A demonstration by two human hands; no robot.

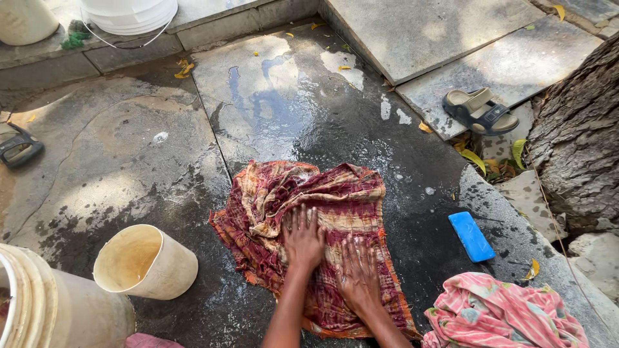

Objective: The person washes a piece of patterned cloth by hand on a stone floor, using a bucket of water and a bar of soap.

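Wet, soapy stone paving (271, 109) fills the frame, and at lower centre the left hand (303, 237) and right hand (358, 274) press flat, fingers spread, on a red checked cloth (335, 193), where they could slip.

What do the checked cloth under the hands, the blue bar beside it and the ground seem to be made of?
Checked cloth: woven fabric, probably cotton, soaked; it lies crumpled in soft folds under the left hand and right hand.
Blue bar: a solid, matte block with rounded edges, likely laundry soap, though plastic is possible.
Ground: flat stone slabs, rough and mottled, dark and glistening where wet.
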